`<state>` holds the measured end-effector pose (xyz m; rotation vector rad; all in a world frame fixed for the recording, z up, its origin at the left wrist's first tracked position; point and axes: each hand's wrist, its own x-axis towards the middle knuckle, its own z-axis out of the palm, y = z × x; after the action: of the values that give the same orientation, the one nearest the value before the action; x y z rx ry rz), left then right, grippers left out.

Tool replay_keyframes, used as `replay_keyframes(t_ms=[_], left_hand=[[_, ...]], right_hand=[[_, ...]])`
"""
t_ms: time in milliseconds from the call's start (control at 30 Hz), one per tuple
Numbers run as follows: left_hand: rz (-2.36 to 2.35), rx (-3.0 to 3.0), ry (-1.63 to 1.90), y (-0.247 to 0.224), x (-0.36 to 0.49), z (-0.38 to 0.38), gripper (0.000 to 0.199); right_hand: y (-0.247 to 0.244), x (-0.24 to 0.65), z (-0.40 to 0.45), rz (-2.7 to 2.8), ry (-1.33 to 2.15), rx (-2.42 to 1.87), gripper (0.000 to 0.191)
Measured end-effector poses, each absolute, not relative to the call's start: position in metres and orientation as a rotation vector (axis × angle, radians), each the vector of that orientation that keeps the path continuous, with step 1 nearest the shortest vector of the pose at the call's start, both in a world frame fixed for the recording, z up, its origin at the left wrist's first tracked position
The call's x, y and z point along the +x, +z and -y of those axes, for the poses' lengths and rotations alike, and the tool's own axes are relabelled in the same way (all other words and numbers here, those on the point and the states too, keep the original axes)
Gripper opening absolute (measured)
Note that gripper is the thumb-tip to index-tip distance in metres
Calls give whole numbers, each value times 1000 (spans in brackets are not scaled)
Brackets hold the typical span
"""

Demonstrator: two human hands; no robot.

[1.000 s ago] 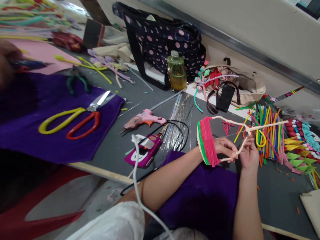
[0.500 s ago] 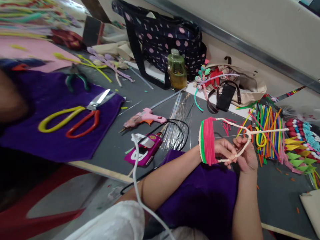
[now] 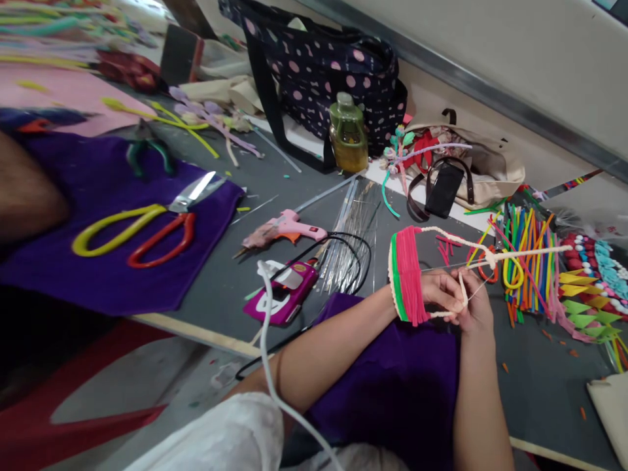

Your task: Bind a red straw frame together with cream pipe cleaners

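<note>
- Tabletop (image 3: pixel 549 399), dark grey, running from the upper left to the lower right of the frame.
- Purple cloth (image 3: pixel 112 281), at the left.
- Spotted bag (image 3: pixel 318 85), dark, at upper centre, with a green bottle (image 3: pixel 349 137) just in front of it.
- Scissors (image 3: pixel 181 203), blades parted, on the cloth at left.
- Colored sticks (image 3: pixel 532 261), bundled right of centre.
- Hands, close together right of centre: the left hand (image 3: pixel 444 293) pinches the lower cream stem (image 3: pixel 462 291) between thumb and fingers; the right hand (image 3: pixel 475 301) has its fingers bent behind it, and whether they grip cannot be told.
- Band (image 3: pixel 408 278), pink and green, in front of the left wrist; whether it goes all round cannot be told. Its upper stem (image 3: pixel 532 253) reaches a knot, then points right.
- Glue gun (image 3: pixel 294 227), pink, near the middle.
- Pliers (image 3: pixel 165 157), green-handled, upper left.
</note>
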<state>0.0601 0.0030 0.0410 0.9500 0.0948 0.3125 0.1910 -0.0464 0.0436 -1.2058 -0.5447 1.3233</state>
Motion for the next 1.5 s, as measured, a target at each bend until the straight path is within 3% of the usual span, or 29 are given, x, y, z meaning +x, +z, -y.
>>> replay_keyframes(t_ms=[167, 400, 700, 833, 933, 1300, 1500], left_hand=[[-231, 893, 501, 39, 60, -9, 28], [-501, 654, 792, 27, 72, -15, 34], [-553, 648, 754, 29, 75, -16, 36], [-567, 696, 728, 28, 75, -18, 40], [-655, 791, 722, 30, 75, -17, 31], [-737, 955, 766, 18, 81, -15, 20], [-626, 1074, 568, 29, 76, -10, 11]], right_hand=[[39, 195, 42, 479, 1267, -1240, 23], [50, 193, 39, 452, 720, -1182, 21], [55, 183, 52, 827, 39, -1379, 23], [60, 180, 54, 833, 39, -1303, 23], [62, 180, 55, 859, 95, -1314, 20], [55, 194, 51, 1012, 558, -1533, 21], [53, 198, 46, 686, 726, -1376, 41]])
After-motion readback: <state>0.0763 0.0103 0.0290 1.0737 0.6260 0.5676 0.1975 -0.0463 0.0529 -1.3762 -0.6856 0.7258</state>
